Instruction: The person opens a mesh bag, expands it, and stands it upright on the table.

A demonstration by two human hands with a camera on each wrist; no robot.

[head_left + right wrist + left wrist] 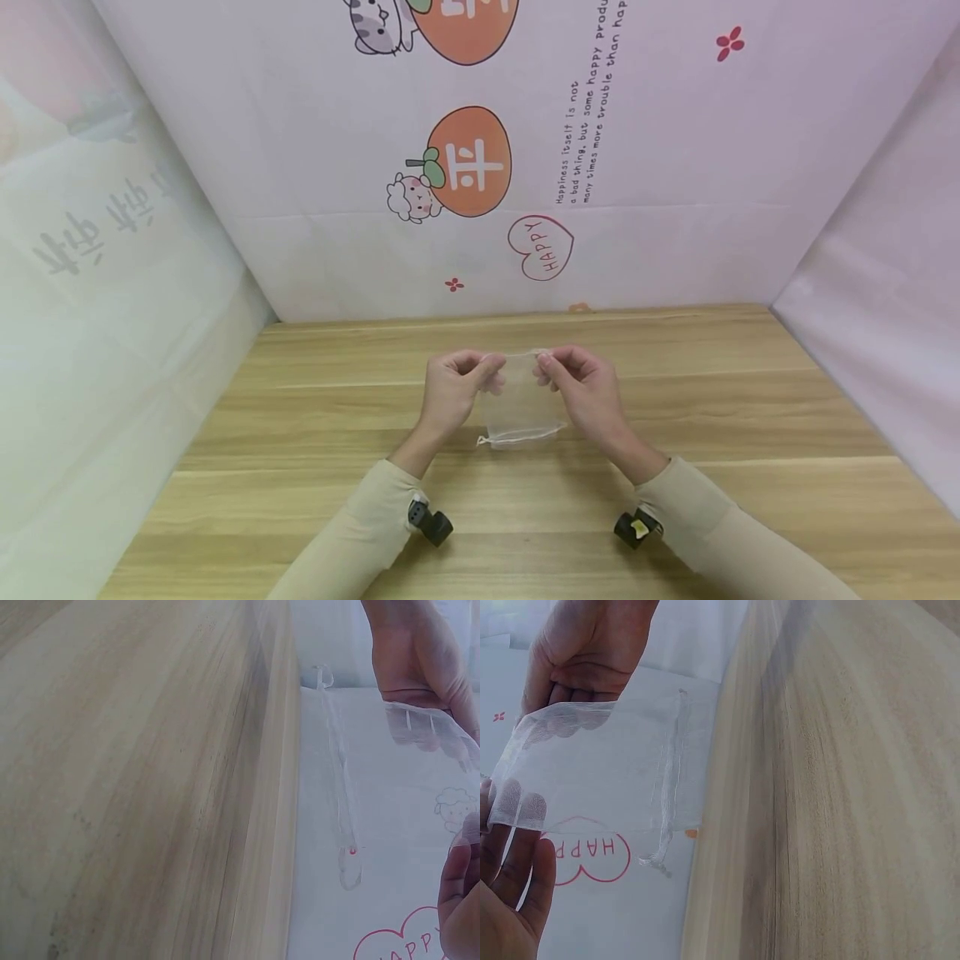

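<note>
A sheer white drawstring mesh bag (522,400) hangs between both hands above the table, its drawstring end lowest and facing the person. At its upper left corner the left hand (457,387) pinches the edge between thumb and fingers. The right hand (588,392) pinches the opposite upper corner the same way. Fingers of both hands show through the thin mesh. In the left wrist view the bag (607,765) is stretched flat, with its gathered cord (669,780) across one end. The right wrist view shows the cord's knotted loop (323,676). Nothing can be seen inside the bag.
The wood-grain table (300,467) extends under both arms. A white printed backdrop (660,167) rises behind it, with white side sheets at left (97,275) and right (885,275). Each sleeve carries a small black wrist camera (431,523).
</note>
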